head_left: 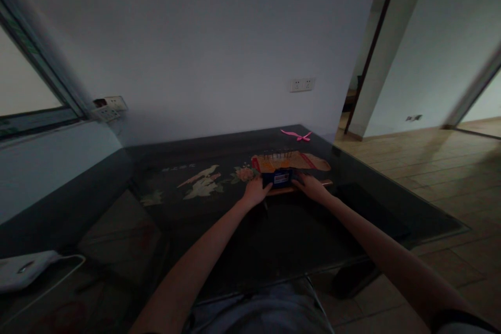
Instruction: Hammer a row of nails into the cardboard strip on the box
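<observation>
Both of my hands are at a dark blue packet or small box (281, 178) with a pale label, low over the dark table (219, 250). My left hand (255, 191) grips its left end, thumb at the front. My right hand (311, 187) closes on its right end. Just behind it lies a flat tan piece with red bands (313, 160), and a row of thin dark upright prongs (277, 155) stands there. Orange material shows along the packet's upper edge; I cannot make out what it is. A thin light-brown strip (285, 190) lies below the packet, partly hidden by my hands.
A pink ribbon bow (301, 136) lies near the table's back edge. A flat dark object (370, 211) is right of my right arm. At far left sits a white device (27, 270) with a white cable. The wall (211, 52) rises behind the table.
</observation>
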Motion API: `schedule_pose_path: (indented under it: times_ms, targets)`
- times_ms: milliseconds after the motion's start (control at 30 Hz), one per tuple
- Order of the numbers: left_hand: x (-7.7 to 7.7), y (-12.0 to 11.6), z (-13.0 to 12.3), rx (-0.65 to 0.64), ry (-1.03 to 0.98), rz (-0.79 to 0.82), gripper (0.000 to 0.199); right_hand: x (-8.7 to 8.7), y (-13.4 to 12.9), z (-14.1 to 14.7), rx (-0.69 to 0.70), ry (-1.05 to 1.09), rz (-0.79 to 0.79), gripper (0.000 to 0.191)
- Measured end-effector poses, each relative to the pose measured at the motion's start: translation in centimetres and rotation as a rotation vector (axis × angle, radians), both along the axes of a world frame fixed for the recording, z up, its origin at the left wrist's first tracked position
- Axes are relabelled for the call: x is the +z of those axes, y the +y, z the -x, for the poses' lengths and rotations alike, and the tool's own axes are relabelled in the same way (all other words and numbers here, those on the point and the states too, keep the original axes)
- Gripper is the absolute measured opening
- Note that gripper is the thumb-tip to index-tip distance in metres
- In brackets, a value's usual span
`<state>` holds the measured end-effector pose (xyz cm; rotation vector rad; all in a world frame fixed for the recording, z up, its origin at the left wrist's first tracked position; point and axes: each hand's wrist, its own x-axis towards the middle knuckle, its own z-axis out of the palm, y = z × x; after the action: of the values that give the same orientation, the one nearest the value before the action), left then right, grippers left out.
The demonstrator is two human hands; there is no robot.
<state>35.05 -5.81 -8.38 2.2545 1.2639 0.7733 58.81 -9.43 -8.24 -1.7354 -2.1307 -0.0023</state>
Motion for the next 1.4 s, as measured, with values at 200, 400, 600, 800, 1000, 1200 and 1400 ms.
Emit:
schedule_pose_path:
  times_ms: [200,400,600,800,1000,1200,1400]
  targets:
    - [0.9,-0.4,-0.9,0.041,0.191,-0.085,0.054,0.1,-0.5,-0.1,-0.047,-0.009,0.013,0.045]
    - [1.0,-0.2,-1.4,0.021,0.168,-0.044,0.053,0.2,-0.5,-0.6,-0.092,-0.032,0.021,0.048]
    - [-0.3,-1.5,2.0,0.003,0.028,-0.069,0.054,-0.2,-0.9,-1.8,-0.031,-0.027,0.019,0.057]
    - [-0.6,-4.5,4.7,-0.110,0.061,-0.035,0.061,-1.2,-0.3,-2.5,0.014,0.040,-0.037,0.038]
    - [-0.1,-4.6,4.2,-0.110,0.124,0.002,0.064,-1.6,0.6,-3.0,0.037,0.074,-0.048,0.035]
    - [-0.3,-3.8,3.4,-0.108,0.110,0.003,0.067,-1.4,1.0,-3.8,0.038,0.096,-0.036,0.032]
    - [-0.3,-3.7,2.6,-0.100,0.094,-0.005,0.065,-1.2,0.9,-4.3,0.032,0.091,-0.018,0.031]
